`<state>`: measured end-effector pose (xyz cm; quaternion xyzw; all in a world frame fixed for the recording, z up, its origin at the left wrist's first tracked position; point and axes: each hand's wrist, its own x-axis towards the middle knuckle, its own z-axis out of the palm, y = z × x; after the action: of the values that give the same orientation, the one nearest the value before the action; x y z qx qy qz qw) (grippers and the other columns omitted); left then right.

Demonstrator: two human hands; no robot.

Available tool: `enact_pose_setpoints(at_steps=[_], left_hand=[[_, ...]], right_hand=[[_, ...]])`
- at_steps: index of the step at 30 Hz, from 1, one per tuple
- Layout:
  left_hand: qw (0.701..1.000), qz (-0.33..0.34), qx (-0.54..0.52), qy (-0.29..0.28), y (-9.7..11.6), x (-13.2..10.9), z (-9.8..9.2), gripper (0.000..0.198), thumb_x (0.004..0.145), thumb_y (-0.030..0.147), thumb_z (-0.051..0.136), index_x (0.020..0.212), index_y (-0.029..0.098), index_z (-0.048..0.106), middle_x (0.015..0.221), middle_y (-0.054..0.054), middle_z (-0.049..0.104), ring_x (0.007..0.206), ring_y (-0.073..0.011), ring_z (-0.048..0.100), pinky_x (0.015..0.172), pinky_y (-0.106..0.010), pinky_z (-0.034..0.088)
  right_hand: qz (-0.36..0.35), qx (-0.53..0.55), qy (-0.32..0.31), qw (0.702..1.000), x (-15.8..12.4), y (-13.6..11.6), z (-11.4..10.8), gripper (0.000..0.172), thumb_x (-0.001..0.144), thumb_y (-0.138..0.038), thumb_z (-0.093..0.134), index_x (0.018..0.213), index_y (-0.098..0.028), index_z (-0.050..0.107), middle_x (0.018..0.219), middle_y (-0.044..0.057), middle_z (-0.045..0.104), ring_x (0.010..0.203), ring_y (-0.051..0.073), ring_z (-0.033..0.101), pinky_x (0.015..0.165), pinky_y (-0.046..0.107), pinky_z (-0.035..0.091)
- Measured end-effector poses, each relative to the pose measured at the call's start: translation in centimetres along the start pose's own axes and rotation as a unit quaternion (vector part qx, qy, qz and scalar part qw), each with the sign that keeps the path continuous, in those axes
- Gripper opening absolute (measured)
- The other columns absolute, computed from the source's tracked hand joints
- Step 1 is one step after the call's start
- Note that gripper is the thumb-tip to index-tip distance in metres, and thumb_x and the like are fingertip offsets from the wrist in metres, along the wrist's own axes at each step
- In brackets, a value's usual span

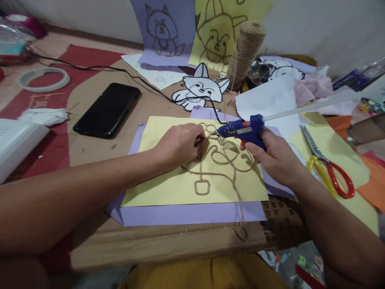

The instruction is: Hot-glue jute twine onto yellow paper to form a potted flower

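Note:
My right hand (275, 158) is wrapped round a blue glue gun (240, 130), and a long pale glue stick (309, 107) juts from its back. The gun's nozzle points left, close to the twine on a yellow sheet (162, 184). Brown twine (201, 187) forms a flower-like outline, a stem and a small square pot there, with loose loops trailing over the sheet's front edge. Resting on the sheet, my left hand (183, 144) has its fingers curled together beside the flower outline. Something thin and pale shows between them, too small to name.
A purple sheet (192, 214) lies under the yellow one. A black phone (107, 110) and tape roll (43, 79) lie left; scissors (327, 164) lie right. Behind stand a twine spool (246, 52) and a cut-out fox drawing (204, 86). A black cord (120, 69) crosses the table.

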<state>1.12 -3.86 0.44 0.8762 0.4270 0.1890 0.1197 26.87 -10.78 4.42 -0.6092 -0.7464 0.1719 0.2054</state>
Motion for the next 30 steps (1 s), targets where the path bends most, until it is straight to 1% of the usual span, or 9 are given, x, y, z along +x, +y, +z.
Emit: enact_pose_setpoints(at_steps=[4,9,14,19,23,28,30], left_hand=[[1.0,-0.007,-0.002,-0.002,0.09,0.02,-0.02,0.014,0.087,0.027,0.061,0.089,0.019,0.072,0.085,-0.004,0.074,0.074,-0.0188,0.066,0.065,-0.029,0.041],[1.0,-0.005,0.004,-0.005,0.1,0.05,-0.02,0.014,0.087,0.027,0.06,0.088,0.018,0.071,0.085,-0.004,0.074,0.074,-0.0189,0.066,0.065,-0.029,0.04],[1.0,-0.009,0.0,-0.007,0.04,0.07,-0.07,0.015,0.087,0.027,0.059,0.089,0.018,0.071,0.085,-0.004,0.074,0.074,-0.0188,0.065,0.065,-0.029,0.04],[1.0,-0.002,0.002,-0.009,0.06,0.07,-0.11,0.014,0.086,0.026,0.06,0.087,0.018,0.07,0.084,-0.004,0.073,0.071,-0.0181,0.063,0.064,-0.028,0.039],[1.0,-0.005,-0.003,-0.004,0.14,0.02,-0.11,0.013,0.086,0.026,0.06,0.087,0.018,0.07,0.084,-0.004,0.073,0.07,-0.0176,0.063,0.063,-0.028,0.038],[1.0,-0.003,0.002,-0.007,0.19,0.04,-0.11,0.012,0.086,0.025,0.06,0.087,0.018,0.07,0.084,-0.004,0.073,0.072,-0.0181,0.063,0.064,-0.028,0.039],[1.0,-0.003,0.005,-0.009,0.19,0.07,-0.13,0.013,0.086,0.025,0.06,0.087,0.017,0.07,0.084,-0.004,0.073,0.072,-0.0183,0.063,0.064,-0.028,0.039]], right_hand=[[0.015,-0.009,-0.015,1.0,-0.03,0.06,0.16,0.035,0.096,-0.048,0.051,0.11,-0.018,0.062,0.105,0.014,0.073,0.09,0.032,0.068,0.074,0.042,0.052],[0.008,-0.003,-0.007,1.0,-0.12,-0.11,0.16,0.035,0.096,-0.046,0.052,0.114,-0.018,0.061,0.107,0.014,0.073,0.091,0.031,0.068,0.074,0.04,0.052],[0.013,-0.016,-0.012,1.0,-0.14,-0.12,0.21,0.034,0.095,-0.047,0.051,0.109,-0.017,0.062,0.1,0.014,0.073,0.083,0.03,0.067,0.067,0.039,0.05],[-0.005,-0.009,0.005,1.0,-0.14,-0.21,0.09,0.03,0.096,-0.046,0.051,0.106,-0.02,0.062,0.1,0.012,0.073,0.085,0.028,0.067,0.071,0.037,0.051],[0.007,-0.022,-0.005,1.0,-0.19,-0.17,0.09,0.032,0.094,-0.047,0.052,0.106,-0.019,0.062,0.096,0.012,0.073,0.082,0.029,0.067,0.066,0.037,0.05],[-0.014,-0.016,0.014,1.0,-0.19,-0.02,0.01,0.033,0.096,-0.047,0.051,0.108,-0.019,0.062,0.099,0.012,0.073,0.084,0.028,0.068,0.07,0.038,0.051],[-0.013,-0.015,0.017,1.0,-0.16,0.0,0.06,0.033,0.095,-0.048,0.051,0.108,-0.019,0.061,0.1,0.012,0.073,0.084,0.028,0.068,0.07,0.038,0.051]])
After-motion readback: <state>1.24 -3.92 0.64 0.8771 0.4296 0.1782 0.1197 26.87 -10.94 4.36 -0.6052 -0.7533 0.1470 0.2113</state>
